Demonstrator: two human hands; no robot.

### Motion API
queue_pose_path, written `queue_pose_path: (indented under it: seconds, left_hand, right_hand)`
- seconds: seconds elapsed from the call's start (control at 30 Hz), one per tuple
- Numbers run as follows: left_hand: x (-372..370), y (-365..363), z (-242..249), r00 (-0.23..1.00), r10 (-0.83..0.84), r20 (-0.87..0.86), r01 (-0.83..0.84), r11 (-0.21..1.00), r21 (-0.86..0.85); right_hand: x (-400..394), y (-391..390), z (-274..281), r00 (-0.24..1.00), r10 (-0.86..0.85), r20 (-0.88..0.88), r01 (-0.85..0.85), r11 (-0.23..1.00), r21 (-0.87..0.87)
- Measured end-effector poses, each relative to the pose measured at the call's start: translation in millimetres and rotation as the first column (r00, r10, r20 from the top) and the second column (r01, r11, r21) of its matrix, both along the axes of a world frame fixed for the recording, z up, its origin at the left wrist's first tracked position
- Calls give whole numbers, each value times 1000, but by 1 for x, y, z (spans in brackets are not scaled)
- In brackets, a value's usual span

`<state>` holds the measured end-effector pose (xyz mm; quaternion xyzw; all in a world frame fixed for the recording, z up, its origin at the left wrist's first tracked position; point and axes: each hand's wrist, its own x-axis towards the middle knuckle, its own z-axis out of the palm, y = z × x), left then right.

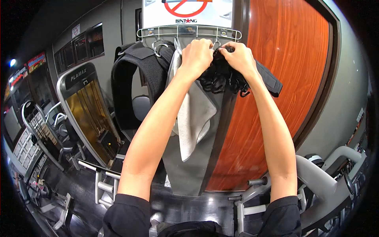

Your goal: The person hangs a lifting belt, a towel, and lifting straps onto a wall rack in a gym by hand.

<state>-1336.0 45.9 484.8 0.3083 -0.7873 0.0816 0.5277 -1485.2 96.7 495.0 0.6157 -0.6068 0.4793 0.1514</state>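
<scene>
Wooden panel: reddish-brown, glossy, behind and right of both hands.
Weight machine: marked PLAMAX, gold-tinted front, well left of and below the fingers.
Padded belt: black, thick, looped on a ring just left of the left hand's fingers.
Grey towel: pale, limp, draped straight down below the left hand.
Wire rack: silver, with hooks, just above the fingers of both hands.
Black strap bundle: tangled dark cords and a flat strap running off to the right, bunched just under the rack, directly below the fingers.
Left hand: fingers curled tight around the bundle's top.
Right hand: fingers pinched closed on the same bundle.
</scene>
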Motion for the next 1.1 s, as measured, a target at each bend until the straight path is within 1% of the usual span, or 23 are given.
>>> queue_pose_path:
  seconds: [0.03, 0.07, 0.1, 0.13, 0.17, 0.2, 0.23, 0.27, 0.3, 0.33, 0.37, 0.43, 0.5, 0.57, 0.63, 0.73, 0.77, 0.83, 0.9, 0.97, 1.03, 1.07, 1.1]
  left_hand:
    - [3, -1, -1, 1000, 3, 3, -3, 1000, 2]
    - [7, -4, -1, 998, -63, -4, 63, 998, -1]
    - [12, -1, 0, 992, -129, -10, 129, 992, -7]
    - [17, 2, -1, 992, -129, -7, 129, 992, -6]
    - [23, 5, -4, 975, -211, -71, 210, 978, -12]
    - [31, 13, -6, 947, -289, -137, 289, 957, -23]
    - [39, 23, -9, 949, -285, -138, 284, 958, -23]
    - [49, 33, -13, 931, -302, -207, 304, 952, -21]
    - [57, 41, -19, 907, -317, -276, 325, 946, -20]
    - [65, 46, -27, 860, -365, -357, 385, 923, -16]
    - [76, 51, -35, 846, -369, -386, 397, 918, -7]
    - [95, 75, -51, 715, -424, -555, 548, 833, 69]
    - [113, 92, -72, 642, -405, -651, 578, 813, 65]
    - [132, 106, -100, 564, -373, -736, 607, 792, 64]
    - [146, 121, -133, 509, -388, -768, 587, 809, -20]
    - [168, 138, -191, 482, -294, -825, 554, 832, 27]
    - [175, 144, -214, 461, -252, -851, 545, 837, 48]
    - [191, 160, -257, 490, -118, -864, 486, 860, 158]
    - [208, 181, -301, 490, -15, -871, 394, 896, 206]
    - [219, 207, -338, 447, 87, -890, 345, 902, 261]
    - [226, 233, -365, 365, 181, -913, 343, 886, 313]
    - [232, 245, -380, 368, 212, -905, 328, 881, 340]
    - [234, 257, -386, 313, 276, -909, 301, 878, 371]
  right_hand:
    - [0, 2, -3, 1000, 24, 13, -23, 1000, -19]
    - [0, 3, -6, 1000, 25, 16, -25, 1000, -16]
    - [-2, 4, -8, 998, 65, -16, -66, 994, -92]
    - [-4, 5, -10, 993, 102, -51, -109, 980, -166]
    - [-6, 7, -12, 993, 103, -49, -110, 980, -166]
    - [-6, 13, -13, 991, 99, -87, -119, 959, -256]
    - [-3, 18, -15, 988, 94, -124, -132, 930, -344]
    - [0, 24, -17, 987, 62, -150, -119, 906, -407]
    - [4, 29, -20, 986, 67, -153, -124, 905, -407]
    - [11, 36, -24, 962, 267, -50, -266, 884, -385]
    - [19, 44, -28, 889, 454, 57, -402, 834, -378]
    - [45, 70, -37, 688, 702, 186, -625, 703, -340]
    - [67, 88, -55, 539, 801, 260, -736, 599, -318]
    - [82, 96, -77, 405, 849, 340, -818, 502, -280]
    - [95, 97, -103, 273, 859, 434, -877, 408, -255]
    - [117, 93, -148, 112, 798, 593, -927, 299, -227]
    - [124, 92, -163, 79, 781, 620, -943, 260, -208]
    - [139, 90, -198, 18, 717, 697, -963, 199, -181]
    - [155, 91, -233, -13, 659, 752, -981, 138, -137]
    - [171, 89, -274, -59, 573, 817, -990, 73, -123]
    - [188, 87, -312, -94, 463, 882, -990, 46, -130]
    - [199, 89, -328, -133, 378, 916, -986, 46, -162]
    - [210, 91, -342, -187, 312, 932, -976, 48, -212]
